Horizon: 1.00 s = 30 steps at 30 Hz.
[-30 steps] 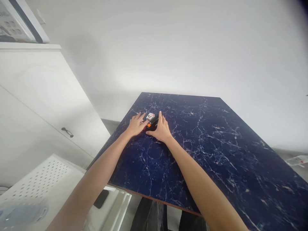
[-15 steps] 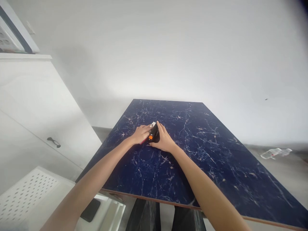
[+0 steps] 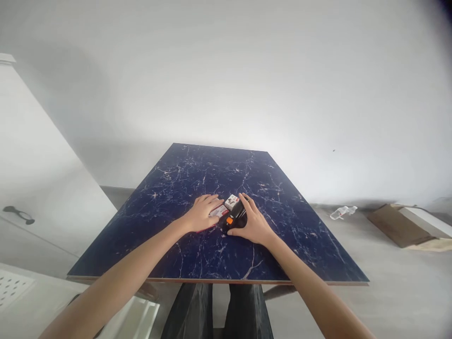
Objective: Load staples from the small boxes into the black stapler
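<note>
Right hand (image 3: 257, 223) in kinda wide C round black gadget (image 3: 238, 215), can't tell if actually gripping. Left hand (image 3: 200, 214) loosely spread on red-and-white packet (image 3: 219, 211) just beside. White box (image 3: 231, 202) between hands, farther back on blue table (image 3: 219, 169).

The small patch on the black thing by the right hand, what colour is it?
The small patch is orange; it shows in the head view.

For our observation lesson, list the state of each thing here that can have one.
Left hand: palm down, over red-and-white packet
Right hand: curved around black item
Red-and-white packet: partly covered
Black item: held, orange part showing
White box: beside black item, looks shut
Cabinet door: looks shut
Clear plastic item: lying on floor
Brown box: on floor, openness unclear
</note>
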Available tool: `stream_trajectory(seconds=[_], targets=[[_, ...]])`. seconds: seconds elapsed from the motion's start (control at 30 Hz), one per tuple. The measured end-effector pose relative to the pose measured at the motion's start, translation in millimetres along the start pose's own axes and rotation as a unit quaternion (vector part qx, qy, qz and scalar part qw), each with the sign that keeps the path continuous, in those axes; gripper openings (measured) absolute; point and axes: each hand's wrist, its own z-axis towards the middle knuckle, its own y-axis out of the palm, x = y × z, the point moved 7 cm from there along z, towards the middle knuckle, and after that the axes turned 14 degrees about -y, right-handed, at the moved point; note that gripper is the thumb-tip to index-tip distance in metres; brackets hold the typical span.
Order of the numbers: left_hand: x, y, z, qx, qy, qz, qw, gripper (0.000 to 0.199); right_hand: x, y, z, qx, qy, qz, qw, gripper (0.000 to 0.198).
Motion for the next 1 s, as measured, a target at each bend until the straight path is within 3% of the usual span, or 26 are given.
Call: stream_trajectory(seconds=[0.13,0.27,0.37,0.5,0.63,0.8,1.0], targets=[[-14,-6,7,0.044,-0.053,0.027,0.997,0.062,14,4,36,0.081,0.046,-0.058,0.994,0.114],[-27,-9,9,0.052,-0.086,0.001,0.995,0.074,28,10,69,0.112,0.056,-0.079,0.989,0.106],[-32,-10,7,0.053,-0.109,-0.037,0.992,0.075,39,5,77,0.121,0.029,-0.038,0.991,0.101],[-35,-18,4,0.077,-0.153,-0.071,0.983,0.055,58,-4,68,0.105,0.039,0.074,0.991,0.097],[-35,-27,4,0.095,-0.137,0.004,0.986,0.049,62,-6,62,0.093,0.072,0.148,0.982,0.077],[-42,-29,15,0.067,-0.081,0.038,0.994,0.055,53,4,65,0.095,0.060,0.196,0.974,0.047],[-43,-40,19,0.040,-0.052,0.025,0.997,0.062,52,5,63,0.101,0.061,0.179,0.977,0.044]])
